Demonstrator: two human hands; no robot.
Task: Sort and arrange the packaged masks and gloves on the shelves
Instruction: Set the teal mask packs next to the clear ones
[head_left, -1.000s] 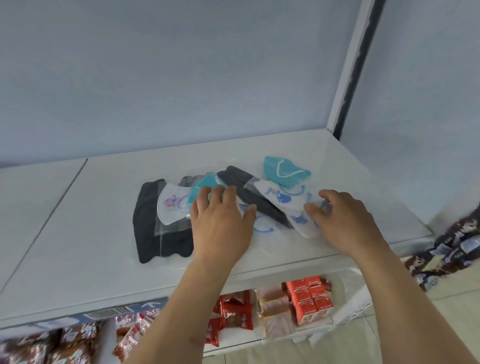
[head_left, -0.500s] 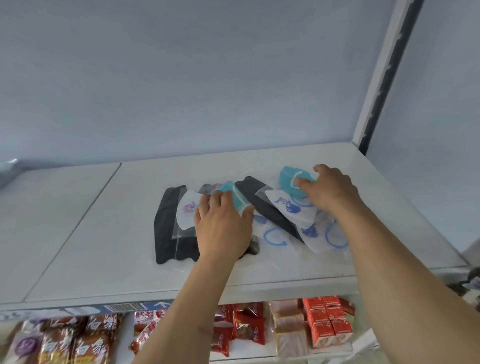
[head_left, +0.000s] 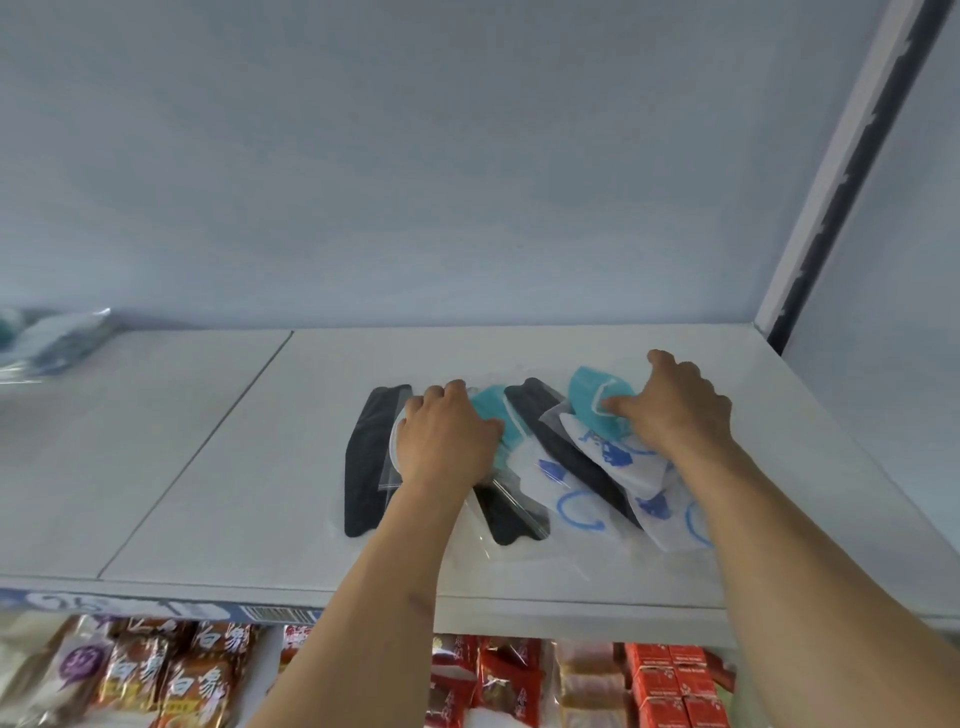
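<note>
A white shelf (head_left: 260, 467) carries a fanned row of packaged masks in clear wrappers, lying right of a seam in the shelf surface. At the left end lies a black mask (head_left: 366, 462), flat and running front to back. The left hand (head_left: 447, 441) rests palm down on the packets just right of it, fingers bent at the knuckles and pressing down, covering most of a white mask (head_left: 393, 441) and the near edge of a teal mask (head_left: 493, 415); it grips nothing. A second black mask (head_left: 566, 452) lies diagonally between white masks with blue print (head_left: 608, 457), overlapped by them. The right hand (head_left: 675, 410) sits on the far right of the row, thumb and curled fingers holding a second teal mask (head_left: 592, 400) with a white ear loop, which lies on top of the printed packets. At the far left edge of the shelf, well apart from the row, is a blurred packet (head_left: 57, 338). The shelf below holds snack packs (head_left: 156, 670) and small red cartons (head_left: 670, 680).
</note>
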